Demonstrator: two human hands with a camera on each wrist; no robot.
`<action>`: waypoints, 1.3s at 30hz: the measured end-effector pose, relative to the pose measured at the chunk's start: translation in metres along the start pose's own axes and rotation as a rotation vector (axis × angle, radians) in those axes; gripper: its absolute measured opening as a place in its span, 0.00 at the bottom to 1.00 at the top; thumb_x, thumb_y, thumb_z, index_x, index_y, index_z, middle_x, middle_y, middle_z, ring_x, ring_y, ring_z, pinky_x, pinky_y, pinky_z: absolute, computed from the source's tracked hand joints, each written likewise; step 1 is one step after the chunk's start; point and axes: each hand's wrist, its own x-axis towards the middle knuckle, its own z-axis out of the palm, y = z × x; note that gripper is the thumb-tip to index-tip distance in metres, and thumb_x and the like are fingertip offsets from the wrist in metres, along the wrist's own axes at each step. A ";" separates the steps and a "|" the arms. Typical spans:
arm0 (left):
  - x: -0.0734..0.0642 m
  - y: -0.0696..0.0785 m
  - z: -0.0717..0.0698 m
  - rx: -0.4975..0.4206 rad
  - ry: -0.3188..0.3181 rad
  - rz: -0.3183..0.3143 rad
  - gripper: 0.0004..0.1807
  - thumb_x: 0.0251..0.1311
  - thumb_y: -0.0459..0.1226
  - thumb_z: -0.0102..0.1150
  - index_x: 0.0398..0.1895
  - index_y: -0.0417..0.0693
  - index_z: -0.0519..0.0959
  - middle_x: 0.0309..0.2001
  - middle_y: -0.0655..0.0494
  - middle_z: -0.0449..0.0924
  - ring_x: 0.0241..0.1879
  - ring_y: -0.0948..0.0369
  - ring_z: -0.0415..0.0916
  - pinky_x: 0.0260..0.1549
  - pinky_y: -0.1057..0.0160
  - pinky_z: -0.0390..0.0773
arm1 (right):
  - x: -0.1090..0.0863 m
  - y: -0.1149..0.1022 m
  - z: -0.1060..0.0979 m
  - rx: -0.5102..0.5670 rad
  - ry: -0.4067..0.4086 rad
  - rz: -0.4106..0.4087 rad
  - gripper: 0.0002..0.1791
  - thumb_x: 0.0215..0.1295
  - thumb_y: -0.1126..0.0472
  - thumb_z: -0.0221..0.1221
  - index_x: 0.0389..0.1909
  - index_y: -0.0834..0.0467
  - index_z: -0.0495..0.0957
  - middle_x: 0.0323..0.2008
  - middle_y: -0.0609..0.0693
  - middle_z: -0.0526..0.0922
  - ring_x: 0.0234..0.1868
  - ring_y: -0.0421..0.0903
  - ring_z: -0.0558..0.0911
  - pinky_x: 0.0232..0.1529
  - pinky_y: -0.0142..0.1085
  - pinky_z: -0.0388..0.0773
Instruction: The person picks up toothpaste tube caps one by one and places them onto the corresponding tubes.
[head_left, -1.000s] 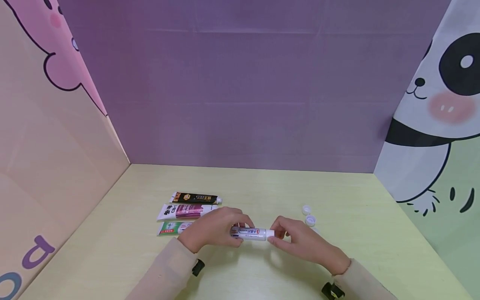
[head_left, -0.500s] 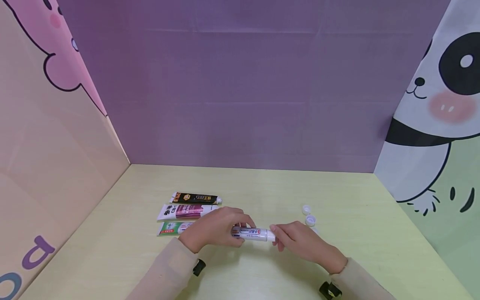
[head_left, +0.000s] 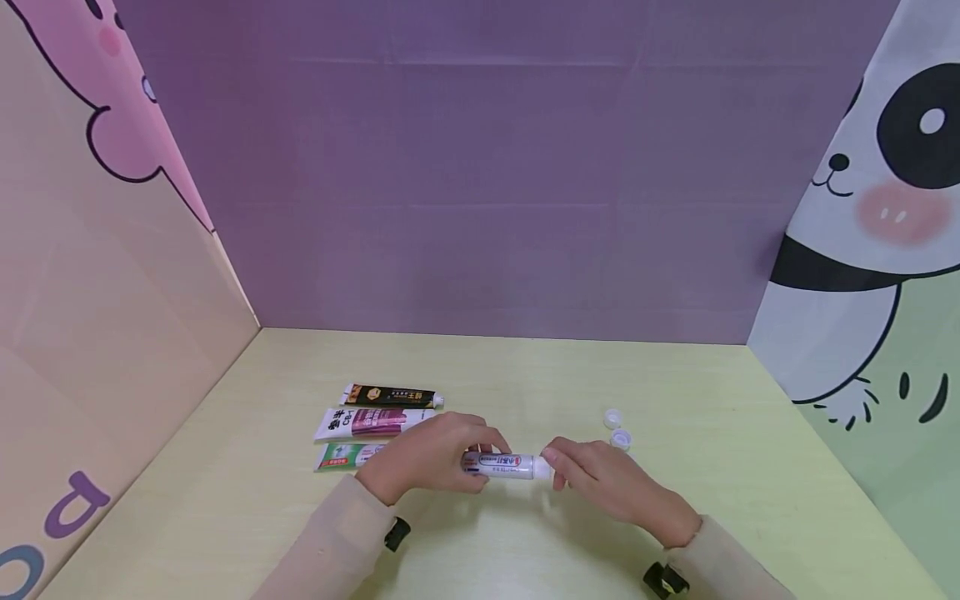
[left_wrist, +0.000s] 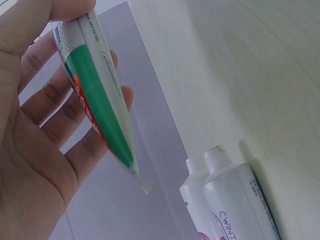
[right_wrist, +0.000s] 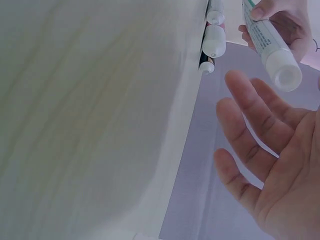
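Note:
My left hand [head_left: 435, 454] grips a white toothpaste tube [head_left: 501, 466] near its back end and holds it level above the table. Green and red print shows on the tube's other side in the left wrist view. Its white cap [head_left: 542, 468] points right, towards my right hand [head_left: 618, 483]. In the right wrist view the fingers [right_wrist: 255, 115] of that hand are loosely bent beside the cap [right_wrist: 284, 72], with a small gap between; its thumb is mostly out of frame. Behind the left hand lie a black tube [head_left: 393, 397], a purple-and-white tube [head_left: 375, 422] and a green tube [head_left: 345, 456], partly hidden.
Two loose white caps, a farther cap [head_left: 612, 418] and a nearer cap [head_left: 620, 439], lie on the pale wooden table [head_left: 525, 383] beyond my right hand. A purple panel [head_left: 480, 167] stands at the back, with printed panels on both sides.
My right hand, which pinched the cap and turned over at the wrist, is now slightly off to the right with its fingers loosened. The left hand and the tube stay nearly still.

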 end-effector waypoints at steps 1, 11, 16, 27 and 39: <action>0.000 0.000 0.000 -0.001 -0.002 0.000 0.17 0.51 0.34 0.71 0.46 0.54 0.85 0.36 0.67 0.80 0.30 0.71 0.73 0.31 0.72 0.75 | 0.000 0.000 0.000 0.006 0.003 -0.007 0.13 0.81 0.50 0.44 0.45 0.46 0.77 0.28 0.37 0.81 0.22 0.34 0.68 0.25 0.31 0.68; 0.001 0.000 0.000 -0.009 -0.016 0.000 0.17 0.51 0.33 0.70 0.46 0.53 0.85 0.36 0.68 0.80 0.30 0.70 0.73 0.31 0.73 0.75 | -0.003 -0.005 0.003 0.134 0.073 -0.072 0.18 0.69 0.46 0.62 0.52 0.49 0.70 0.46 0.39 0.77 0.42 0.43 0.79 0.33 0.35 0.77; 0.001 0.000 0.000 0.004 -0.011 0.004 0.17 0.51 0.33 0.70 0.46 0.54 0.85 0.35 0.67 0.79 0.29 0.71 0.72 0.31 0.73 0.75 | -0.004 -0.004 0.006 0.105 0.121 -0.138 0.20 0.64 0.49 0.67 0.48 0.48 0.67 0.43 0.38 0.73 0.41 0.41 0.77 0.36 0.35 0.78; 0.002 0.000 0.000 0.001 -0.016 -0.004 0.17 0.51 0.33 0.71 0.46 0.54 0.85 0.36 0.68 0.79 0.30 0.70 0.72 0.30 0.72 0.75 | -0.004 -0.002 0.009 0.059 0.141 -0.204 0.22 0.60 0.60 0.72 0.47 0.52 0.69 0.43 0.40 0.71 0.40 0.41 0.76 0.37 0.36 0.78; 0.002 0.001 -0.001 -0.001 -0.006 -0.001 0.17 0.51 0.33 0.70 0.46 0.54 0.85 0.35 0.68 0.79 0.29 0.70 0.72 0.30 0.72 0.75 | -0.002 0.000 0.010 0.026 0.159 -0.232 0.22 0.58 0.68 0.70 0.47 0.53 0.69 0.41 0.40 0.72 0.39 0.39 0.76 0.38 0.37 0.80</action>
